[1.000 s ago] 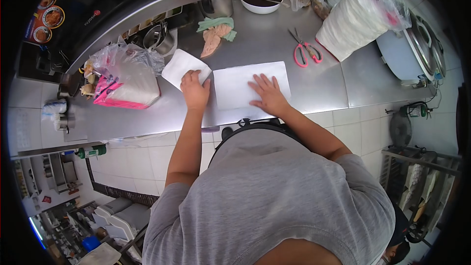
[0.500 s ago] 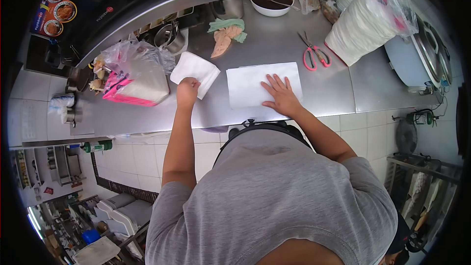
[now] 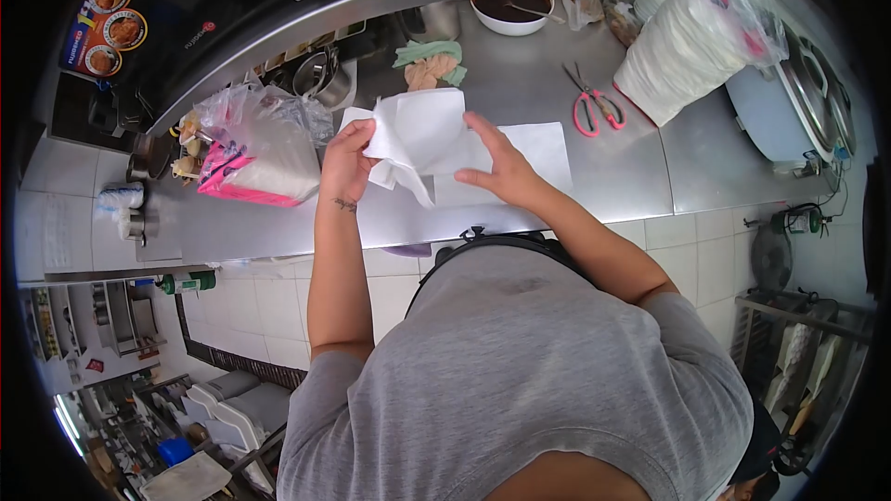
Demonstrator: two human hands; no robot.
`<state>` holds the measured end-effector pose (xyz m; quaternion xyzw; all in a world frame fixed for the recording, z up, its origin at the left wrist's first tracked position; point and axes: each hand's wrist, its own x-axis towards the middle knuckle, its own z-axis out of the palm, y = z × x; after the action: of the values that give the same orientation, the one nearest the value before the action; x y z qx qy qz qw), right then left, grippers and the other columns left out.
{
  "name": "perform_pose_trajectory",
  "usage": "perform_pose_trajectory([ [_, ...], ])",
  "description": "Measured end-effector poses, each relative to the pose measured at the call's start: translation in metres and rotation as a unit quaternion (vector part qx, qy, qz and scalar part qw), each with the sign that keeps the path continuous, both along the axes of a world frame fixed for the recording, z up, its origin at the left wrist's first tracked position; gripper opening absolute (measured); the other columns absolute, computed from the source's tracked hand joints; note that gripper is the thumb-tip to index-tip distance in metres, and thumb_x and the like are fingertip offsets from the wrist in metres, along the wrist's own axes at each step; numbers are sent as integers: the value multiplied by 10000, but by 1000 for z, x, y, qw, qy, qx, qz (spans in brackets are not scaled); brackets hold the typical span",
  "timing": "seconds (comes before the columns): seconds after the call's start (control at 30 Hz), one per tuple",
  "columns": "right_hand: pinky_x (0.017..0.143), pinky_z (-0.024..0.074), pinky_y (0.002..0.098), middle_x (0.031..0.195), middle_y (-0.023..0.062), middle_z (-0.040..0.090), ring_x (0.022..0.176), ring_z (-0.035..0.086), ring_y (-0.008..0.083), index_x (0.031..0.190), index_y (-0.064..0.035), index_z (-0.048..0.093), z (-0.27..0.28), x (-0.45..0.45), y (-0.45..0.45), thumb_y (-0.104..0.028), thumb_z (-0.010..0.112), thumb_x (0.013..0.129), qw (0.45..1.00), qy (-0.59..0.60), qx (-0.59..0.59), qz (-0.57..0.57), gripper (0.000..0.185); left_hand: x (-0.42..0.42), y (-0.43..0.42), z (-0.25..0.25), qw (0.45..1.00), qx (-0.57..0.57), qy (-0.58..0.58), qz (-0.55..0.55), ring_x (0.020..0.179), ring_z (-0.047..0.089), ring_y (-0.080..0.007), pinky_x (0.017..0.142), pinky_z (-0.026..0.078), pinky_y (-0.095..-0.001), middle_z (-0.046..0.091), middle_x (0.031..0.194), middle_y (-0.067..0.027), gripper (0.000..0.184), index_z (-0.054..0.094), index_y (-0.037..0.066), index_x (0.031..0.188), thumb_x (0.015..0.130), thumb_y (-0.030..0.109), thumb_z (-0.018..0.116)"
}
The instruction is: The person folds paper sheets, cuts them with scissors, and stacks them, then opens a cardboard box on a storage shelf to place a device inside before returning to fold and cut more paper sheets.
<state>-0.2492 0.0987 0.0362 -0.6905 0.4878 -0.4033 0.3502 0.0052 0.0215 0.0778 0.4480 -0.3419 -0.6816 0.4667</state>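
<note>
A white paper napkin [image 3: 422, 130] is lifted above the steel counter, partly unfolded and creased. My left hand [image 3: 348, 156] pinches it at its left side. On the napkin's right, my right hand [image 3: 506, 167] is open, thumb and fingers apart; whether the fingertips touch the napkin's edge I cannot tell. Beneath that hand, other white paper napkins [image 3: 548, 156] lie flat on the counter, partly covered. Behind the raised napkin, the edge of another white piece [image 3: 353, 115] peeks out on the left.
Pink-handled scissors [image 3: 597, 111] lie right of the napkins. Plastic packs of white napkins stand at left [image 3: 269, 162] and right [image 3: 664, 65]. At the back are a bowl of dark sauce [image 3: 512, 26], crumpled cloths [image 3: 432, 65] and a metal pot [image 3: 325, 79].
My left hand has raised a napkin and brought it right, where it opens out. My right hand has come off the flat napkins and moved left beside it.
</note>
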Motion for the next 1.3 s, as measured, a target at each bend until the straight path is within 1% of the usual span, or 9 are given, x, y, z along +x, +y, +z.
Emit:
perform_pose_trajectory([
  [0.27,1117,236,399,1477,148,317,1394,244,273,1470,-109,232,34,-24,-27,-281,752,776,999,12,20,45,884,-27,43,27,984,-51,-12,-169,750,588,-67,700,465,-221,640,823,-6,61,618,38,896,889,98,617],
  [0.37,1089,280,423,1455,124,355,1354,311,270,1466,-121,246,15,-32,-34,-337,667,851,978,-205,35,-16,776,-14,43,16,981,-12,123,-152,892,625,-155,848,487,-293,653,975,-69,180,603,16,1039,900,126,569],
  [0.47,1078,277,406,1443,147,359,1327,355,301,1471,-101,218,-22,-41,-38,-365,617,888,840,-473,248,-97,754,4,42,-8,965,73,240,-77,1076,596,-280,976,454,-409,617,1156,-152,376,538,-38,1215,918,182,468],
  [0.57,999,366,405,1419,143,383,1225,468,278,1471,-100,212,-53,-29,-22,-360,551,930,757,-510,408,27,689,30,31,-79,939,100,320,-82,1105,582,-307,980,449,-428,603,1189,-184,406,522,-85,1219,910,165,434],
  [0.7,919,435,394,1325,117,479,1098,528,226,1438,-101,297,-65,-5,-16,-282,603,897,863,-370,345,0,647,45,36,-139,954,179,236,-45,1103,581,-309,1000,430,-439,603,1185,-177,382,536,-62,1206,906,158,452],
  [0.8,921,436,380,1301,148,500,1080,541,256,1412,-74,345,-77,2,-30,-243,699,798,979,-41,184,-78,728,41,41,-135,969,217,122,-2,1109,576,-307,1002,428,-429,587,1206,-172,421,505,-54,1238,908,207,483],
  [0.9,884,459,367,1279,166,518,1007,578,293,1380,-57,391,-72,10,-43,-232,759,705,979,158,-9,-129,788,39,45,-112,953,275,126,25,1094,580,-290,985,438,-411,579,1214,-161,449,490,-26,1259,909,254,527],
  [1.1,893,434,366,1056,148,624,958,603,293,1265,-140,534,-57,26,-94,-181,755,702,978,142,154,-7,606,46,56,-119,980,67,-159,-98,1067,590,-242,934,467,-373,589,1195,-125,400,495,15,1277,920,187,553],
  [1.3,674,471,275,842,44,598,745,583,156,1183,-94,595,-31,1,-80,-84,712,745,990,-47,112,-76,453,36,60,-84,975,150,145,81,971,619,-195,850,505,-310,621,1099,-101,464,487,-3,1286,845,16,630],
])
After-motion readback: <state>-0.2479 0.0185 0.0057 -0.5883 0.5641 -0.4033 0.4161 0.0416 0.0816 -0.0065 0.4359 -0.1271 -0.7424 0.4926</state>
